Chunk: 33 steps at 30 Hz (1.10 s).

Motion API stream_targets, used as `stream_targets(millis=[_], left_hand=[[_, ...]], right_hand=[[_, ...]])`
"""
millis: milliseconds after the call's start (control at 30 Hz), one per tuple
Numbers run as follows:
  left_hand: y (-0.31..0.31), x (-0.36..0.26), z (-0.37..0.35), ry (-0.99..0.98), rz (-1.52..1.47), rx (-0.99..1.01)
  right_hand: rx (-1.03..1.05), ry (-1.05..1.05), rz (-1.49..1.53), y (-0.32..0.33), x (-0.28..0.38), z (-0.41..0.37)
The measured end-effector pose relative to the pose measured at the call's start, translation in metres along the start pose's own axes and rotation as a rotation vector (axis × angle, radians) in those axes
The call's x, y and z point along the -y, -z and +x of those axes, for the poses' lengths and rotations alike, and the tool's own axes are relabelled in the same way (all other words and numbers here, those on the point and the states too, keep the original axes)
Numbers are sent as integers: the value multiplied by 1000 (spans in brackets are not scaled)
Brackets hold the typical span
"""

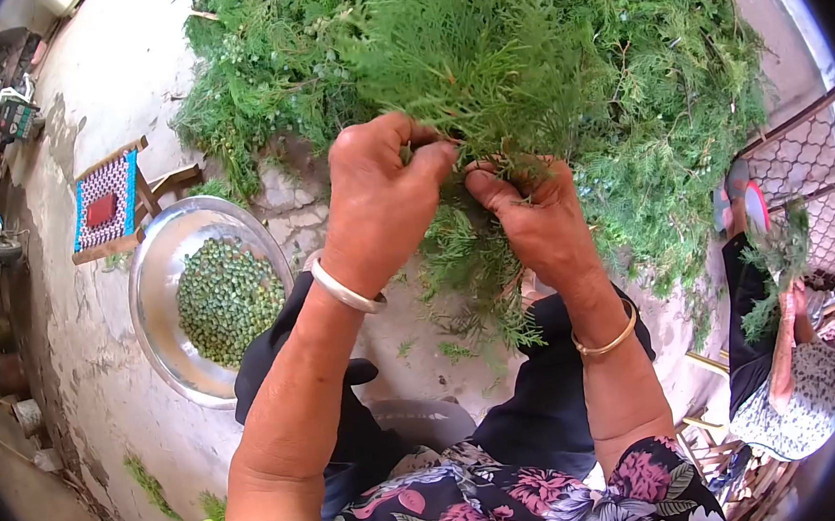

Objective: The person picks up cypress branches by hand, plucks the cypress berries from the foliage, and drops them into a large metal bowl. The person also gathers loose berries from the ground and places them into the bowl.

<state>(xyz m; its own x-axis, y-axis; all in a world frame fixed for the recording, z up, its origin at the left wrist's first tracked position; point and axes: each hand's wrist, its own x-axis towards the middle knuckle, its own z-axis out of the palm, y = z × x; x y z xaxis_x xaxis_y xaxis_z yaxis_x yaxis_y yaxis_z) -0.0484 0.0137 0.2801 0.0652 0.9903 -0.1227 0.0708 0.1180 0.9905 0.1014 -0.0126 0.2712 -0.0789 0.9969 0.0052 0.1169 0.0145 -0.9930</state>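
Note:
My right hand point(535, 197) is closed round a leafy cypress branch point(488, 53), whose green sprays fan out upward and also hang below the hand. Beside it, my left hand point(385, 185) is pinched, thumb against fingers, at the edge of the same foliage. Whatever lies between those left fingertips is too small to make out. The two hands are close together, above the ground between my knees. To the left, a wide metal basin point(158, 331) holds a heap of small green cones point(228, 301).
A large pile of cut cypress branches point(676, 125) spreads ahead. A low woven stool point(111, 212) stands behind the basin. At right sits another person point(792, 395) with a sprig in a hand, near a wire-mesh panel point(816, 167). Loose sprigs point(148, 484) lie on the concrete.

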Motion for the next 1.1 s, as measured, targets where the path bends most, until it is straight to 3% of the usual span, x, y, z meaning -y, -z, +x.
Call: stream_targets(millis=[67,133,233,333,400,433,500,533,600,633,767,833,867,933,1000,1100], left_hand=[[1,7,7,-668,664,-273],[1,9,5,-598,748,-280],[6,17,11,-695,844,-307],[33,20,24,-609,1091,-498],[48,4,23,-397,672,-466],[48,-1,21,-403,671,-463],[49,-7,15,-113,-523,-160],[51,-7,14,-110,-525,-160],[55,-6,12,-33,-851,107],[54,-7,13,-12,-932,119],[51,-10,9,25,-951,51],[51,-6,11,-153,-901,165],[49,-9,8,-153,-901,166],[38,-19,-3,-70,-236,66],[22,-19,-5,-13,-171,20],[16,-16,-4,-29,106,140]], right_hand=[[-47,-47,92,-1,2,0],[-2,-176,-28,1,4,2],[-11,-165,-185,2,-3,1],[-36,-222,30,12,4,-1],[-56,-233,160,15,7,-2],[-73,-245,287,17,8,-2],[-73,-166,259,17,2,-1],[-66,-91,230,17,-1,0],[-48,-130,245,19,2,-1],[-31,-164,261,20,3,-1],[-32,-100,253,18,2,0],[-56,-97,223,17,3,0],[-56,-97,224,15,4,0],[-114,-5,161,11,5,0],[-71,-2,120,10,6,1],[19,-37,66,12,9,2]])
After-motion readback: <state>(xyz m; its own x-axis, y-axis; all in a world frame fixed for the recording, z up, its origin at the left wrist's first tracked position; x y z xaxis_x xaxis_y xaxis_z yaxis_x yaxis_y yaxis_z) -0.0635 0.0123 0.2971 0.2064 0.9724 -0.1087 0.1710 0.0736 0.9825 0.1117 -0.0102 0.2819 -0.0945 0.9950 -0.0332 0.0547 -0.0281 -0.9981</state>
